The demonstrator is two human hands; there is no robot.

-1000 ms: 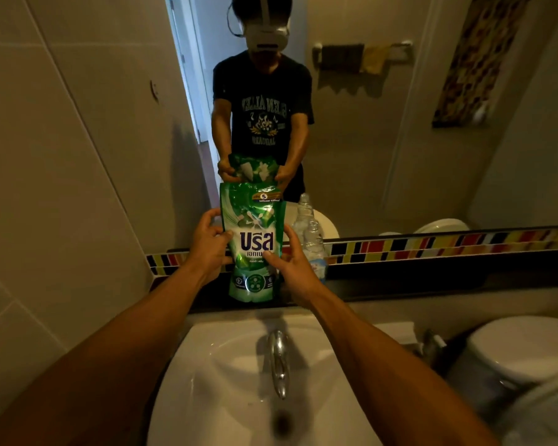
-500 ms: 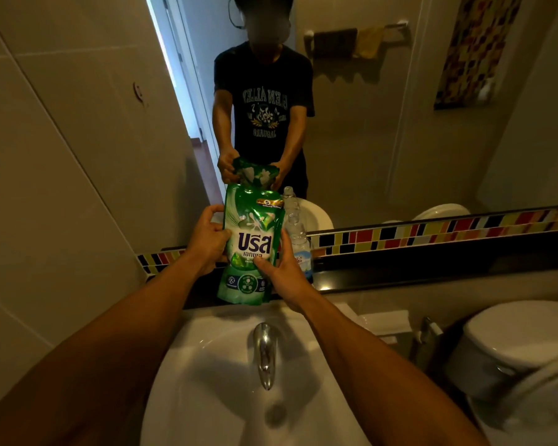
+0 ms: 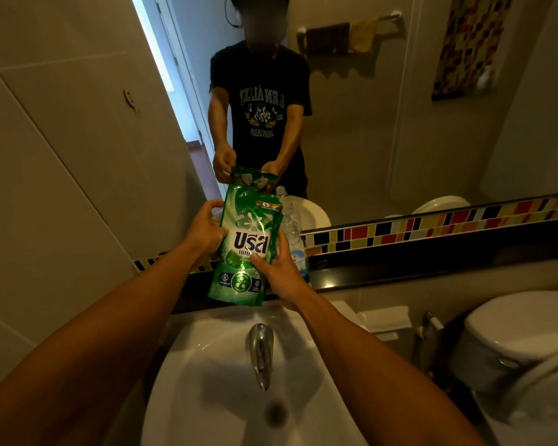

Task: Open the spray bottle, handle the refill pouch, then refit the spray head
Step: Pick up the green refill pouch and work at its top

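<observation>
Head: refill pouch (image 3: 244,249) lifted slightly.

White sink (image 3: 207,381), chrome tap (image 3: 261,355), possibly toilet (image 3: 512,329) beside.

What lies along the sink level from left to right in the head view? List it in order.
left hand → green refill pouch → right hand → clear plastic bottle on the black ledge → bidet sprayer → toilet
</observation>
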